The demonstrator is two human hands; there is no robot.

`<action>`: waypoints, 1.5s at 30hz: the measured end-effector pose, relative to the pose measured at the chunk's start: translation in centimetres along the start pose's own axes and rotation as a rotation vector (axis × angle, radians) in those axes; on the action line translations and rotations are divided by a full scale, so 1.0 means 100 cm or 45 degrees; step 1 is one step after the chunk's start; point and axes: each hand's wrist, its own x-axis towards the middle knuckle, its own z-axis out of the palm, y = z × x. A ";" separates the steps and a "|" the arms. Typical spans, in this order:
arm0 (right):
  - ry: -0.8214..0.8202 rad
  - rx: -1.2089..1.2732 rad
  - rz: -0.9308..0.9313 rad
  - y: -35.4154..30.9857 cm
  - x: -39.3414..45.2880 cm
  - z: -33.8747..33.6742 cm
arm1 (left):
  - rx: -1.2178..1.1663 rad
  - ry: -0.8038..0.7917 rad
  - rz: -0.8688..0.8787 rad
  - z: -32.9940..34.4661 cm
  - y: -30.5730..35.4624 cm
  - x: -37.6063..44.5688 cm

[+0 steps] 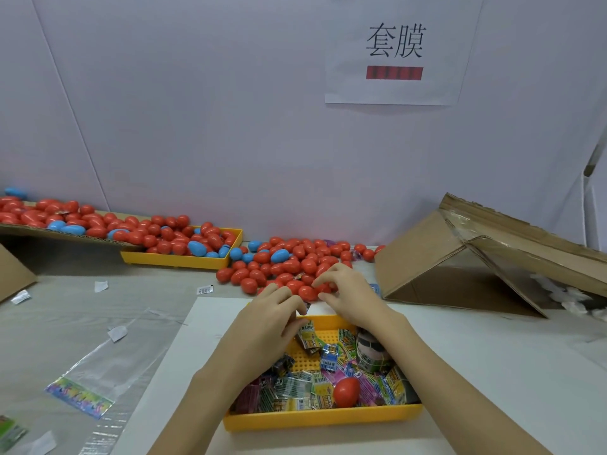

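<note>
Curling over the near edge of the egg pile [292, 264], the right hand [348, 290] has its bent fingers [320, 282] above and its thumb below a red egg [326, 288], pinching it. Only a sliver of that egg shows between the fingertips, so its long axis and the way it points cannot be told. The left hand [276, 310] sits just beside the right, knuckles up, fingers curled down towards a small dark packet [307, 307] in the gap between the hands; whether it grips the packet cannot be told. Eggs touching the fingertips lie mostly with their long axes level, pointing every which way. Below both wrists, nearer the person, stands a yellow tray [322, 418] of printed packets [295, 387], with one loose red egg [346, 390] lying tilted on them. Off to the right of the grip sits an open cardboard box [427, 257] on its side.
</note>
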 end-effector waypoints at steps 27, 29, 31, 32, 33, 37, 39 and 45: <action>0.219 1.154 0.026 -0.051 -0.087 -0.036 | -0.654 0.270 -0.073 -0.003 0.022 0.005; 0.200 1.174 0.025 -0.054 -0.087 -0.033 | -0.670 0.294 -0.085 -0.003 0.023 0.006; 0.186 1.173 0.021 -0.055 -0.088 -0.031 | -0.660 0.299 -0.064 -0.005 0.022 0.005; 0.183 1.172 0.015 -0.055 -0.088 -0.030 | -0.642 0.307 -0.049 -0.005 0.022 0.005; 0.186 1.172 0.008 -0.054 -0.087 -0.030 | -0.620 0.316 -0.033 -0.006 0.022 0.005; 0.185 1.173 -0.048 -0.052 -0.088 -0.030 | -0.573 0.357 0.029 -0.007 0.022 0.003; 0.198 1.125 -0.069 -0.050 -0.088 -0.029 | -0.536 0.355 0.060 -0.005 0.022 0.003; 0.368 0.881 -0.084 -0.048 -0.085 -0.020 | -0.974 0.063 -0.195 -0.006 0.020 0.004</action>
